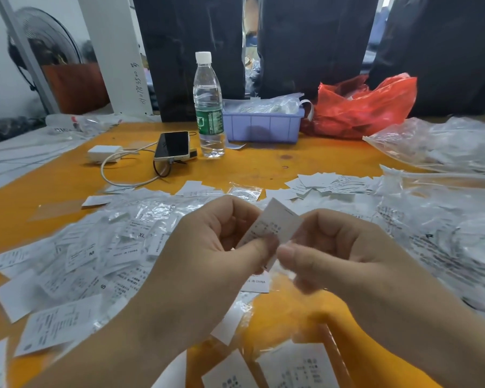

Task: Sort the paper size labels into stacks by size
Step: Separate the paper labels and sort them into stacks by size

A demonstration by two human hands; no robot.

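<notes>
Both hands pinch one paper label (pixel 275 225): left hand (pixel 207 247), right hand (pixel 347 256).

Beyond the hands, a clear water bottle (pixel 208 106) with a white cap stands beside a lavender plastic bin (pixel 263 126). Left of it lie a phone (pixel 173 146) and white charger (pixel 104 153); a red plastic bag (pixel 366 107) sits far right.

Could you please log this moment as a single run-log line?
left hand: pinches label | right hand: pinches same label | label: held above table | loose labels: scattered, unsorted
</notes>
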